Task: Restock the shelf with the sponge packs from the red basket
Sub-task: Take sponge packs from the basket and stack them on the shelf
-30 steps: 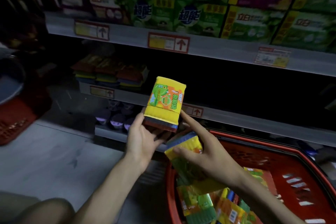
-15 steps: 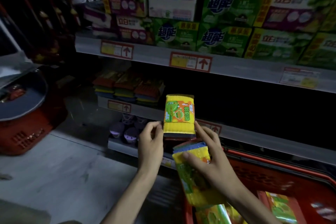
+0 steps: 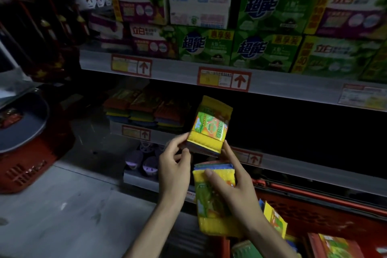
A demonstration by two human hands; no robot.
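Before the shelf (image 3: 303,170), left hand (image 3: 173,165) pinches a sponge pack (image 3: 210,125) upright, long axis near vertical. Right hand (image 3: 232,184) grips a second pack (image 3: 211,201).

Premises: retail shop aisle. Shelving (image 3: 272,88) carries price tags (image 3: 224,78), boxed detergent stock (image 3: 266,50); red basket (image 3: 314,213) on floor.

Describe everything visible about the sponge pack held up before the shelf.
The raised sponge pack is a glossy, plastic-wrapped rectangle, yellow with a green and orange label; darker sponge layers show along its lower edge. It stands on end, leaning right, before the dark shelf. The left hand pinches its lower left corner; a finger of the right hand, which grips a second sponge pack, touches its lower right corner.
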